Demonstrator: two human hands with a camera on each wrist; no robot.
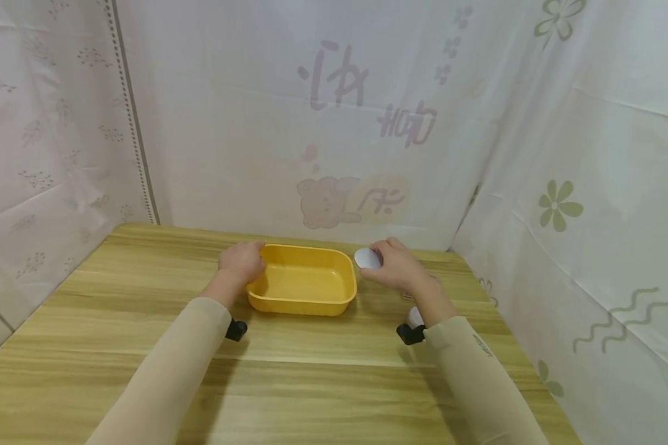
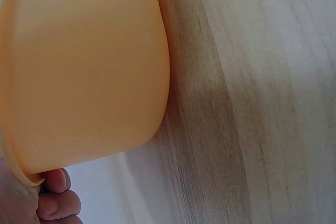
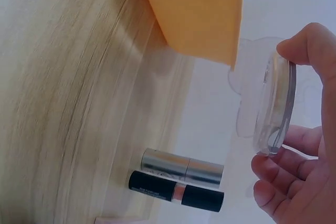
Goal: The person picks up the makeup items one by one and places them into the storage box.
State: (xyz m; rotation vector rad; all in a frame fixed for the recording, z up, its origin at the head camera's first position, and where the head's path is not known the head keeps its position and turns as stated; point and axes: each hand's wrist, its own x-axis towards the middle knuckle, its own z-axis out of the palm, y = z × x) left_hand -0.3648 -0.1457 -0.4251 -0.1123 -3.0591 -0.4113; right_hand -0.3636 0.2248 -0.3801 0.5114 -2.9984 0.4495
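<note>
A yellow rectangular plastic basin stands on the wooden table, with no objects visible inside. At its left end my left hand grips the rim, thumb over the edge; curled fingertips show beneath the rim in the left wrist view. Just beyond the basin's right end, my right hand holds a round compact case raised and tilted, white-faced in the head view. Seen edge-on in the right wrist view, the compact case has a clear side and is pinched between thumb and fingers, apart from the basin.
A silver tube and a black lipstick tube are side by side below the right hand. Partly hidden by the right forearm is a white rounded item. Printed curtains hang behind and at both sides of the table.
</note>
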